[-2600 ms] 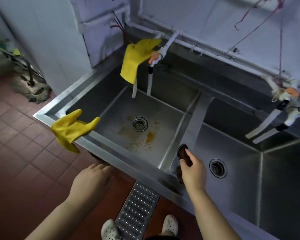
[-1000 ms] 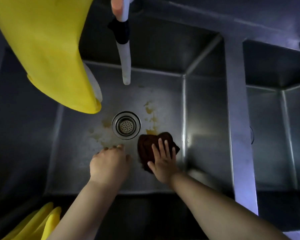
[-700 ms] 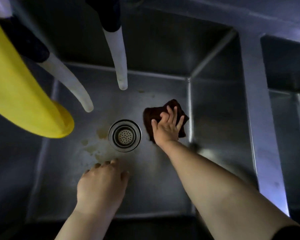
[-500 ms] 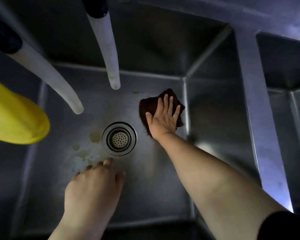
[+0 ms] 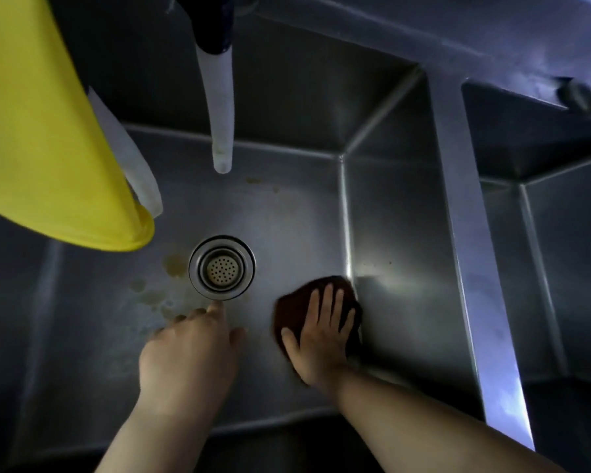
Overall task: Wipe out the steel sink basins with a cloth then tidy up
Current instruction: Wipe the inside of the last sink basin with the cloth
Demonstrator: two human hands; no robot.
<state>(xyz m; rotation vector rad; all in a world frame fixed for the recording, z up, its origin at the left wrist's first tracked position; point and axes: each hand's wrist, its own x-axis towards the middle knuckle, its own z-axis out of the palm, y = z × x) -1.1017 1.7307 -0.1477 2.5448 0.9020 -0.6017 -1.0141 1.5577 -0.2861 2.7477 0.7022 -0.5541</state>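
Brown cloth (image 5: 296, 310), lower centre: soft, limp; best pressed flat. Right hand (image 5: 321, 339) fingers spread on it; left hand (image 5: 188, 353) flat on basin floor (image 5: 287, 227).

The sink basin (image 5: 287, 216) is brushed, sheeny steel, the dark cloth (image 5: 294, 308) matt, the yellow glove (image 5: 41, 148) smooth rubber.

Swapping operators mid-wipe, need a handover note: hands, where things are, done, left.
Right hand: fingers straight, pressing the brown cloth flat on the left basin floor, at the right wall.
Left hand: open, resting on the floor just below the drain, holding nothing.
Done: floor right of the drain looks clean.
Left: orange stains left of the drain, a small spot near the back wall, the right basin, then tidying. Yellow glove hangs over the tap hoses.
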